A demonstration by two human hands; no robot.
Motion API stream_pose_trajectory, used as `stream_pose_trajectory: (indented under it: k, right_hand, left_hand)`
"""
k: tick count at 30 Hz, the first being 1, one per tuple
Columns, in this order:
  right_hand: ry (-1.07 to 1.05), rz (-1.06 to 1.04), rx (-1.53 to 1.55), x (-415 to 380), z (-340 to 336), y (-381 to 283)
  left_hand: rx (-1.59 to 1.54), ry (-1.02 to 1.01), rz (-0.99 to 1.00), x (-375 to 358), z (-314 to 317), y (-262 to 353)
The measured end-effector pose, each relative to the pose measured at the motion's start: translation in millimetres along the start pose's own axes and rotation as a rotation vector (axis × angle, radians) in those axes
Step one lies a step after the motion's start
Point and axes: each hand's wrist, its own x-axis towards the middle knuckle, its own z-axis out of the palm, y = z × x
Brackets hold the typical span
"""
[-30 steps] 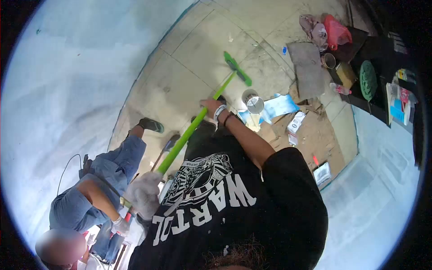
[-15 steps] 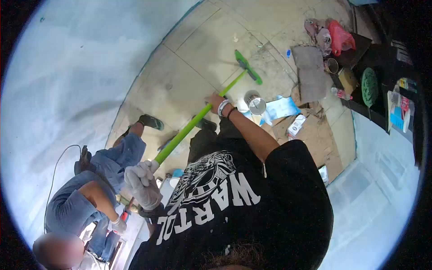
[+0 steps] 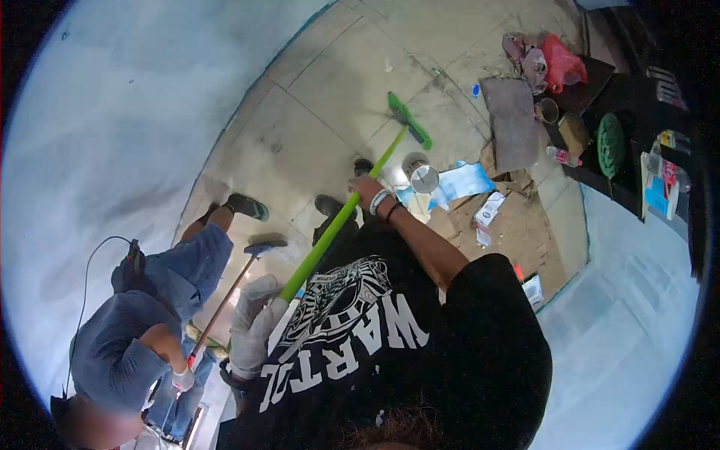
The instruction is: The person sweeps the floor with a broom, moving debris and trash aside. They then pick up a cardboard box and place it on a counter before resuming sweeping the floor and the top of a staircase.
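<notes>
My right hand (image 3: 365, 190), bare, with bands at the wrist, is wrapped round the middle of a bright green broom handle (image 3: 322, 244). My left hand (image 3: 251, 324), in a whitish glove, is closed at the handle's upper end, close to my black shirt. The handle slants away to a green broom head (image 3: 409, 120) resting on the tiled floor. Just right of the handle, near my right hand, stands a metal can (image 3: 422, 176).
At left a person (image 3: 142, 322) in blue bends, a gloved hand on a brush's long pole (image 3: 225, 304). Cardboard (image 3: 529, 244), blue sheeting (image 3: 466, 184) and a white box (image 3: 490, 210) lie right of the can. Farther right are a red bag (image 3: 561, 64) and a dark shelf (image 3: 637, 112).
My left hand has shifted right and slightly down with the handle's upper end. The broom head has barely moved. The other person's brush has come into clearer view on the floor.
</notes>
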Motion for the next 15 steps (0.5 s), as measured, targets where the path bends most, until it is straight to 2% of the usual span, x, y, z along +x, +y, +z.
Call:
stream_pose_trajectory:
  k: [1, 2, 4, 5, 6, 7, 9, 10, 12, 14, 15]
  right_hand:
    - [-0.05, 0.016, -0.019, 0.9, 3.4, 0.9]
    - [-0.098, 0.03, -0.041, 3.4, 4.8, 7.3]
    - [-0.177, 0.114, -0.082, 8.6, 16.8, 40.9]
    - [-0.202, 0.181, -0.104, 13.0, 24.1, 70.1]
    - [-0.122, 0.034, -0.188, 15.3, -6.2, 81.6]
    - [0.143, 0.04, -0.166, 26.1, 10.7, 124.2]
    - [-0.044, 0.16, -0.207, 46.5, -34.1, 160.5]
    - [-0.2, 0.285, -0.322, 61.9, -50.0, 165.0]
    - [-0.123, 0.167, -0.381, 59.1, -65.6, 160.9]
    - [-0.058, 0.132, -0.352, 56.5, -36.7, 143.4]
    - [-0.067, 0.112, -0.282, 49.4, -31.5, 109.8]
  left_hand:
    - [0.121, -0.103, -0.14, 3.9, -15.3, -1.4]
    - [0.06, -0.044, -0.296, 6.8, -17.9, -8.0]
    - [0.052, -0.022, -0.372, 28.3, -4.2, -25.5]
    - [0.027, -0.08, -0.368, 43.1, 1.5, -35.6]
    - [-0.008, -0.122, -0.322, 64.0, 8.8, -47.9]
    - [0.02, -0.22, -0.191, 86.4, 15.7, -50.8]
    - [-0.035, -0.211, -0.248, 125.9, 37.1, -47.9]
    - [-0.05, -0.223, -0.249, 136.9, 44.3, -45.8]
    - [-0.043, -0.285, -0.4, 140.4, 32.9, -56.2]
    - [0.189, -0.354, -0.371, 117.0, 13.7, -37.8]
    - [0.22, -0.229, -0.441, 97.8, 3.0, -32.9]
